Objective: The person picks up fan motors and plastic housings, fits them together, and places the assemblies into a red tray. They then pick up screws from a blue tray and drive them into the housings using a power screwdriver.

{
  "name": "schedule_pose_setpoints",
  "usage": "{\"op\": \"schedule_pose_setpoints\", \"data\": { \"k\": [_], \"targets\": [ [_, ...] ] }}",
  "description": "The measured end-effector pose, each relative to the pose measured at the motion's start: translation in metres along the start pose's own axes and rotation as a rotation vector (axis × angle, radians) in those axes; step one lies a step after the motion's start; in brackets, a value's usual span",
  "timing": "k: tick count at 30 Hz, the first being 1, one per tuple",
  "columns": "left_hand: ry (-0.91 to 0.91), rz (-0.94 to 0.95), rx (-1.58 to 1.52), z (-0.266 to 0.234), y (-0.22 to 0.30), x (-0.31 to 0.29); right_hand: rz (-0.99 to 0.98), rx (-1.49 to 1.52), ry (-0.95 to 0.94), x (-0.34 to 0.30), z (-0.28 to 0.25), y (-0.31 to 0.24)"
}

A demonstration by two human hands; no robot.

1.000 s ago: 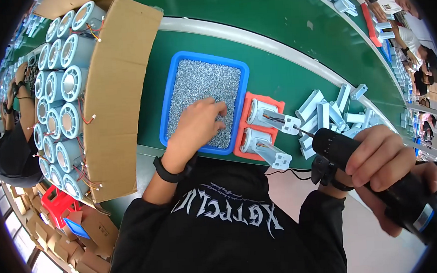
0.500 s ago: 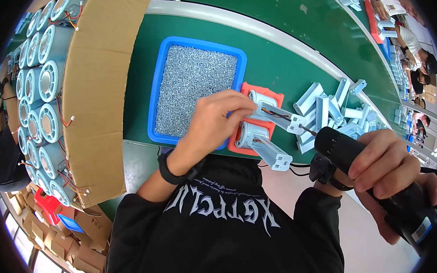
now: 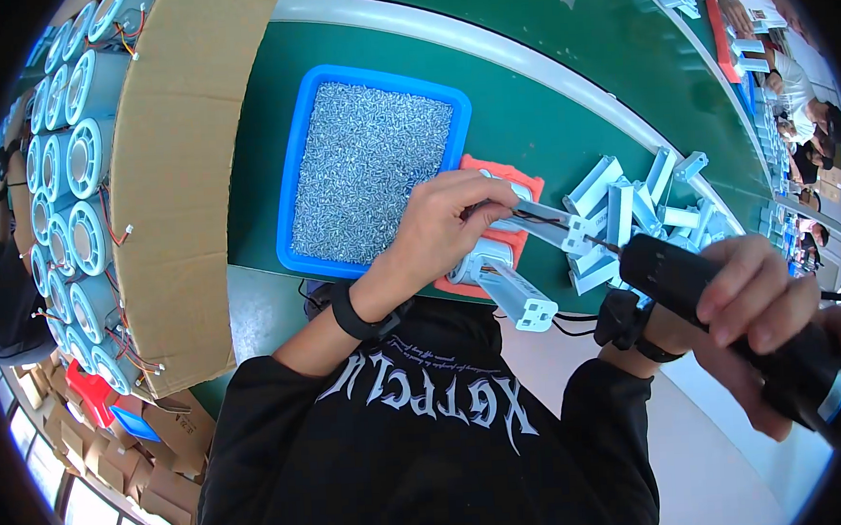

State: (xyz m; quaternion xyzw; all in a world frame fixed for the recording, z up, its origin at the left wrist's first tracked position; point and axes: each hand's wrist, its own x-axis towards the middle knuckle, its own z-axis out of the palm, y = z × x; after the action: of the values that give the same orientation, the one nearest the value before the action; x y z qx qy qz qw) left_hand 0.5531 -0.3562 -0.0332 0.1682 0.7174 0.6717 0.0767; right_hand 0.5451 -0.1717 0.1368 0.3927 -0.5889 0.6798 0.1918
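My left hand (image 3: 447,221) is closed, thumb and forefinger pinched at the inner end of a light-blue handle shell (image 3: 559,229). Wires run along the open channel of this handle, and its round body lies partly hidden behind my fingers. In my right hand (image 3: 760,306) is a black electric screwdriver (image 3: 673,270); its thin bit points left at the handle's outer end. Whether the bit touches it, I cannot tell. Just nearer to me, a second round light-blue body with a handle (image 3: 519,300) rests in the same orange-red holder (image 3: 468,165).
Left of the holder stands a blue tray (image 3: 294,174) full of small silver screws (image 3: 368,161). Loose light-blue handle covers (image 3: 618,216) are heaped to the right. A cardboard sheet (image 3: 183,180) borders stacked round light-blue units (image 3: 82,157) with wires. Other people work at the far right.
My left hand has shifted right along the handle. The screwdriver in my right hand has moved slightly right, and the view has shifted a little.
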Motion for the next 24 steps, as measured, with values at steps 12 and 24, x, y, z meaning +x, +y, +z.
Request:
{"op": "schedule_pose_setpoints", "data": {
  "k": [12, 24],
  "targets": [
    [0.021, 0.133, -0.33, -0.006, 0.0, -0.001, -0.082, 0.19, 0.271, -0.001, -0.031, -0.034],
    [-0.022, 0.152, -0.205, -0.01, 0.007, -0.002, -0.133, 0.218, 0.174, 0.003, -0.023, -0.024]
  ]
}}
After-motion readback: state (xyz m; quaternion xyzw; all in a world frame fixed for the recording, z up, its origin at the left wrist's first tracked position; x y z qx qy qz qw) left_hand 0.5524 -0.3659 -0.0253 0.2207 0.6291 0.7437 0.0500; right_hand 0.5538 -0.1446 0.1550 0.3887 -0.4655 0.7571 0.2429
